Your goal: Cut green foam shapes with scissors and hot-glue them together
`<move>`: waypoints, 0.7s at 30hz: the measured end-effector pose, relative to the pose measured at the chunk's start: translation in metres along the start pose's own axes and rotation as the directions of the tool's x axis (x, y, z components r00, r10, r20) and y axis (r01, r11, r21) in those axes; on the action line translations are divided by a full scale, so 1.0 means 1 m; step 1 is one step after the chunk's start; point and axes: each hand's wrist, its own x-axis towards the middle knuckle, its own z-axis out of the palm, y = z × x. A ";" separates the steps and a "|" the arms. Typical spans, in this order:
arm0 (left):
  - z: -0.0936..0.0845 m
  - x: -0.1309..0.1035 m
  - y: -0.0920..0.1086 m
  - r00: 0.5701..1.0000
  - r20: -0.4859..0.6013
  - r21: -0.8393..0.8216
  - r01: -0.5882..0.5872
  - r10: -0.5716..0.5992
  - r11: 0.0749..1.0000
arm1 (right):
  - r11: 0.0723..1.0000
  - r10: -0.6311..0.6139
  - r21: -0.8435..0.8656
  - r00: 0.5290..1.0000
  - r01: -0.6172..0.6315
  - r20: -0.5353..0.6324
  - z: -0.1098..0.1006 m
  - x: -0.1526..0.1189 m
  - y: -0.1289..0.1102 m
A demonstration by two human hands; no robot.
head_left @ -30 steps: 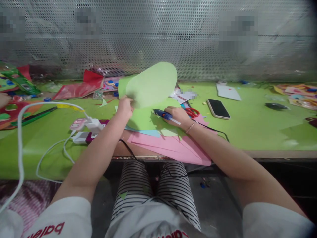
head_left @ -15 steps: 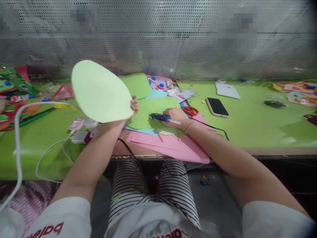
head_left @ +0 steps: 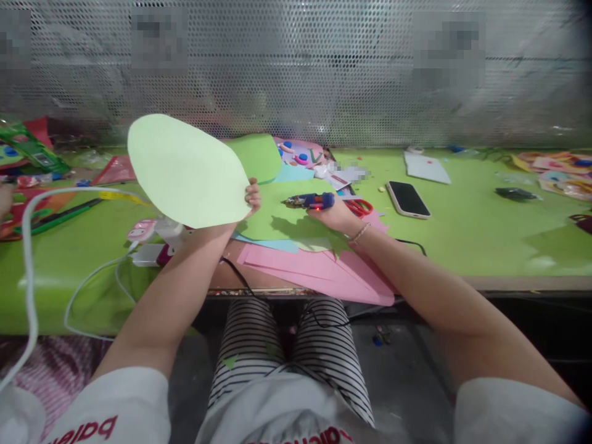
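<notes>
My left hand (head_left: 252, 197) grips the right edge of a large pale green rounded paper cutout (head_left: 187, 172), held up above the table. Its fingertips curl over the edge; the rest of the hand is behind the sheet. In my right hand (head_left: 333, 214) is a blue hot glue gun (head_left: 309, 201), nozzle to the left, with a glue stick out of its back and a small red light glowing. The gun hovers over a darker green paper sheet (head_left: 268, 222), on which its shadow falls. Red-handled scissors (head_left: 361, 208) lie just behind my right hand.
Pink paper sheets (head_left: 319, 274) overhang the table's front edge. A phone (head_left: 409, 199) and a white board (head_left: 426, 168) lie to the right. Chargers with white cables (head_left: 150, 253) and a green cutter (head_left: 62, 220) are on the left. A perforated metal panel (head_left: 296, 74) stands behind.
My right hand has lifted the glue gun slightly off the green sheet and turned it, shifting a little right. The pale green cutout, in my left hand, has tilted slightly.
</notes>
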 end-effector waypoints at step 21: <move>0.008 -0.003 0.002 0.999 0.024 -0.030 0.047 -0.047 0.998 | 0.674 0.260 0.697 0.961 -0.247 0.089 -0.006 -0.004 -0.003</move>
